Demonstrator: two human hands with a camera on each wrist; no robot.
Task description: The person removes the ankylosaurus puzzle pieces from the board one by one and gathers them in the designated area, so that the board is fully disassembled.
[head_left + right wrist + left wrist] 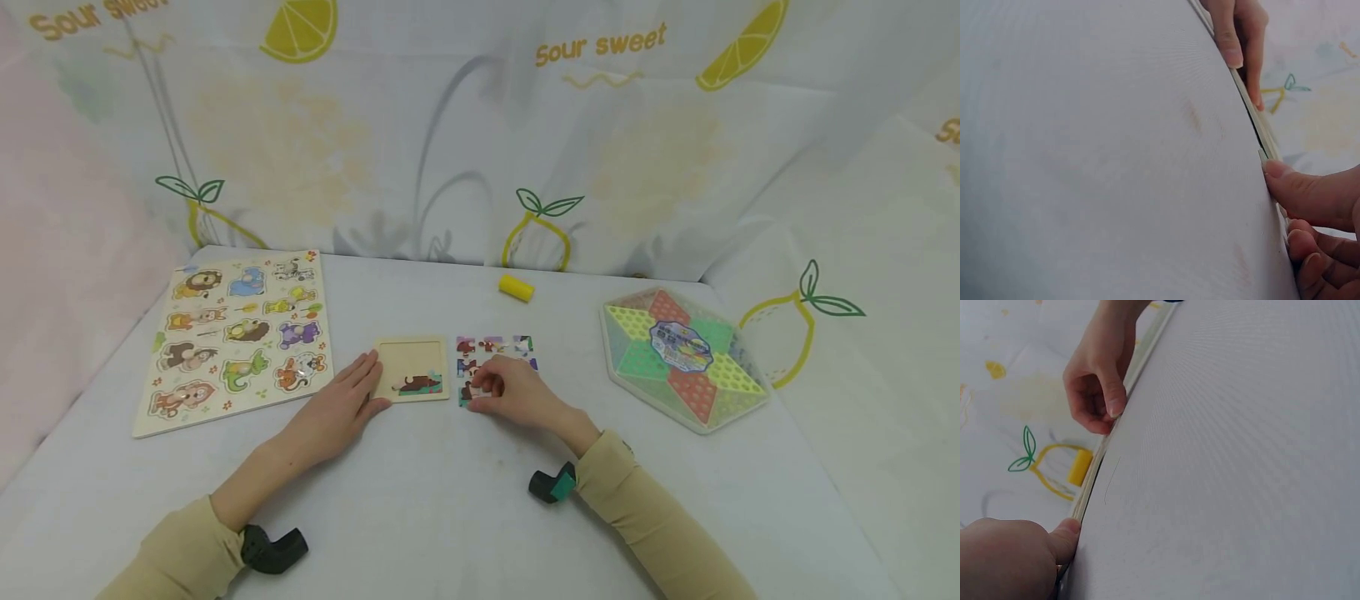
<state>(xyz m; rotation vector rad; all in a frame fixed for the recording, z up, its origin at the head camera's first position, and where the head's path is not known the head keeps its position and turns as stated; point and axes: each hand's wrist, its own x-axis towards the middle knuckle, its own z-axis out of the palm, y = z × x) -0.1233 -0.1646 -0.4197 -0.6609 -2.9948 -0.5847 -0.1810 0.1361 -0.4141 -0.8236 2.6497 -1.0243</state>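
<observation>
A small square wooden puzzle tray (408,354) lies flat, with a few joined pieces showing a brown animal (420,383) in its lower right corner. My left hand (337,417) rests along the tray's left edge, fingers straight and thumb at the lower corner. Just right of the tray, several jigsaw pieces (492,343) are laid out in a square. Over their lower left part, my right hand (513,393) pinches a puzzle piece (462,402) between thumb and curled fingers. Its greenish edge (1262,154) tips up at the thumb in the right wrist view; the hand hides several other pieces.
To the left lies a large wooden animal puzzle board (240,333), near my left hand. A hexagonal board game (682,358) under clear plastic is at the right. A yellow cylinder (516,288) lies toward the back, before a hanging printed cloth (465,125).
</observation>
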